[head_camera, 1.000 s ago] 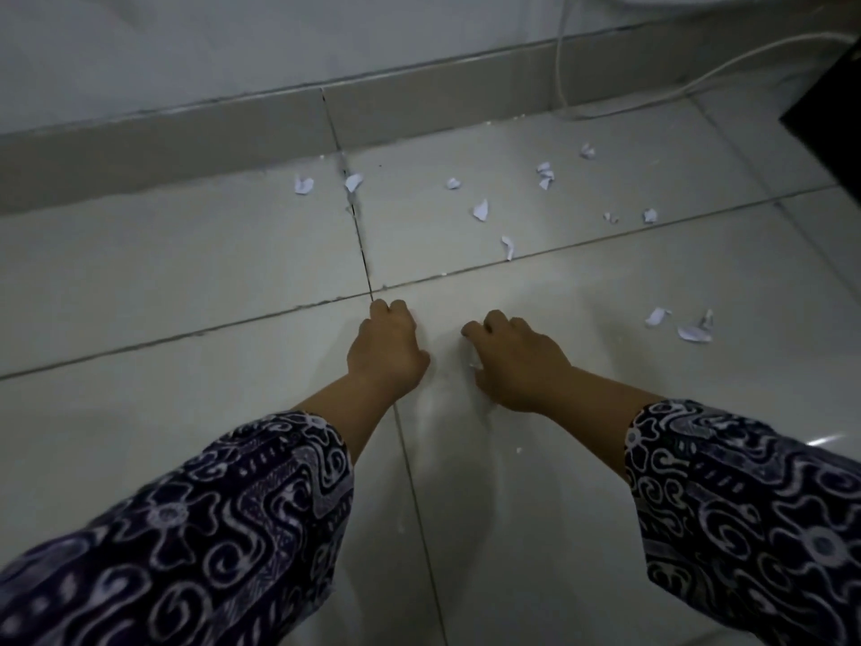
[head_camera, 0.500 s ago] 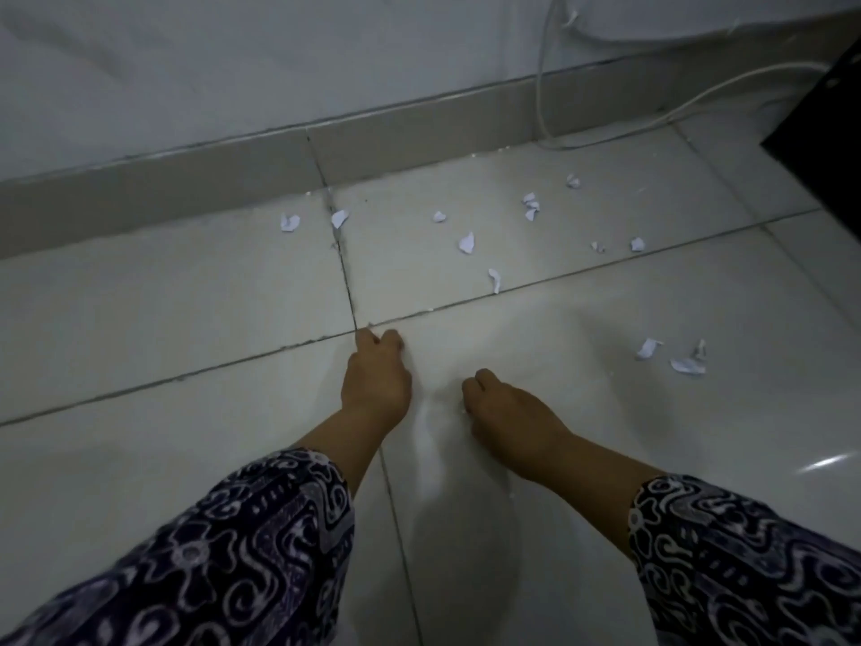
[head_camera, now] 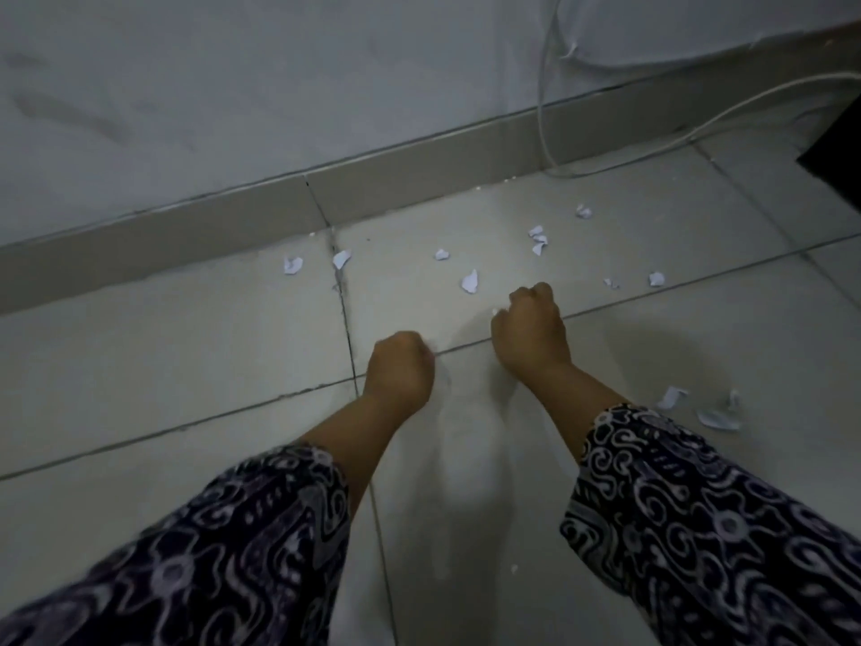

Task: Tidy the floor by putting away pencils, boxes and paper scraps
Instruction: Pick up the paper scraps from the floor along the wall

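Note:
Several small white paper scraps lie on the pale floor tiles [head_camera: 186, 347] near the wall, among them a scrap [head_camera: 292, 264], another scrap [head_camera: 469, 281] and two larger pieces [head_camera: 671, 397] at the right. My right hand [head_camera: 531, 331] is curled over the tile joint, and a white bit of paper scrap [head_camera: 495, 311] shows at its thumb. My left hand [head_camera: 400, 366] is a closed fist resting just left of it, with nothing visible inside. No pencils or boxes are in sight.
A grey skirting board [head_camera: 186, 230] runs along the wall behind the scraps. White cables [head_camera: 543, 109] hang down and trail along the floor at the back right. A dark object [head_camera: 834, 146] stands at the right edge.
My right hand has reached forward to the scrap on the tile joint and closed on it. My left hand has curled from resting fingers into a fist. The view has tilted upward.

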